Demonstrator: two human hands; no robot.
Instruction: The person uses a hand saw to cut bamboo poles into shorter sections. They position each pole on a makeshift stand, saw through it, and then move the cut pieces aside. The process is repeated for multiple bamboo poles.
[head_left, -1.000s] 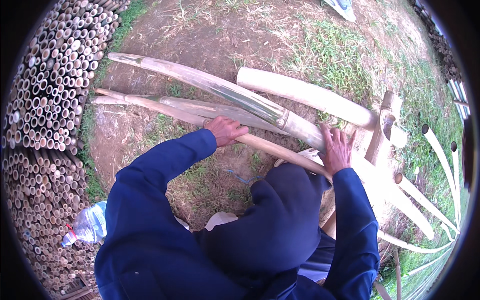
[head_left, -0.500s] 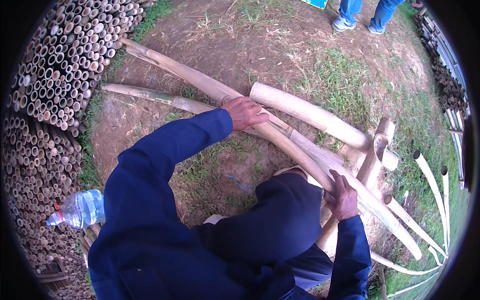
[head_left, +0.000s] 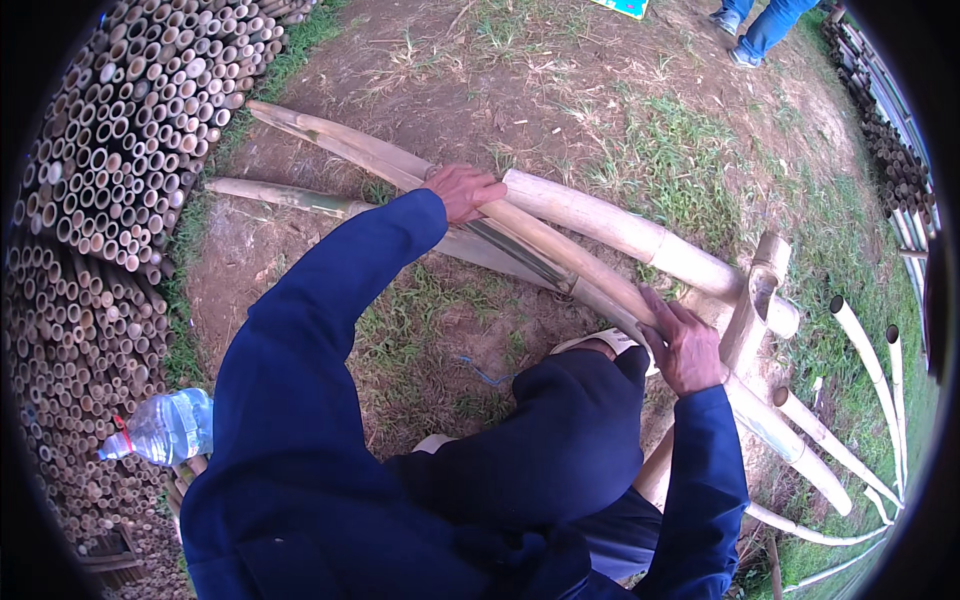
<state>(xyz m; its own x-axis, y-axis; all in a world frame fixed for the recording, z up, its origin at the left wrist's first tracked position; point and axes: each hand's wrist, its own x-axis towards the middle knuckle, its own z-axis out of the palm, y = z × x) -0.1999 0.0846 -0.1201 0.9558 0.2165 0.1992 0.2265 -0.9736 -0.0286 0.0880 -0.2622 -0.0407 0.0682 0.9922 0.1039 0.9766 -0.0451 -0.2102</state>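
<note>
A long split bamboo piece slants across in front of me, its rounded side up. My left hand is closed over its middle. Near the right end, my right hand is wrapped round it, thumb toward me. Just under and beside this piece lies another split bamboo length, its dark hollow partly showing between my hands. Whether the two touch along their length I cannot tell. Past my right hand a pale bamboo length continues down to the right, partly hidden by that hand.
Beyond lies a thick bamboo pole against a notched bamboo post. Stacked bamboo rises at left, near a clear plastic bottle. Several thinner poles stand at right. Another person's legs show at the far right.
The held bamboo piece has shifted to the far side, uncovering the hollow of the one below. My right hand has moved away from me, my left slightly left. The other person's legs have shifted right.
</note>
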